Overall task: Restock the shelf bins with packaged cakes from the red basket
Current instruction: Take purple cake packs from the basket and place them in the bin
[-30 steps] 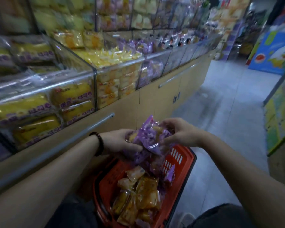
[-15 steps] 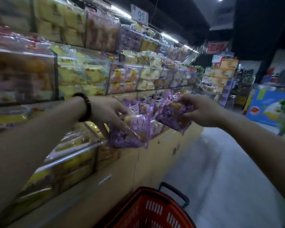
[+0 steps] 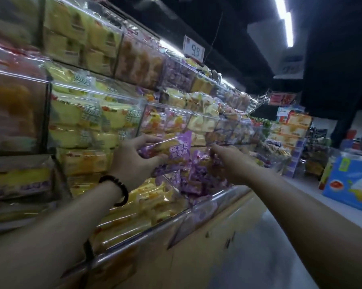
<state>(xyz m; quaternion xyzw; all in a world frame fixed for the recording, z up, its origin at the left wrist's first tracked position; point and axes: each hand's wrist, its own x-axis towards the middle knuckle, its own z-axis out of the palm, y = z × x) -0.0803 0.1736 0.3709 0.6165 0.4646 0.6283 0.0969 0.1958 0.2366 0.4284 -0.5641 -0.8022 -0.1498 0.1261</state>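
Note:
My left hand (image 3: 134, 157), with a dark bead bracelet at the wrist, grips a purple packaged cake (image 3: 173, 149) and holds it over the clear shelf bin (image 3: 198, 207) that contains several purple packs (image 3: 196, 180). My right hand (image 3: 226, 157) reaches into the same bin with its fingers down among the purple packs; its fingertips are hidden, so a grip cannot be made out. The red basket is out of view.
Clear bins of yellow cake packs (image 3: 88, 119) fill the shelves to the left and above. A price sign reading 99 (image 3: 194, 50) hangs overhead. A metal rail (image 3: 155, 232) edges the lower bins over wooden cabinets. The aisle floor (image 3: 259, 247) runs right, toward a blue box (image 3: 351, 184).
Both hands rose from the red basket with purple packs and moved forward to the shelf. The view tilted up, so the basket dropped out of sight. My right hand now sits in the bin.

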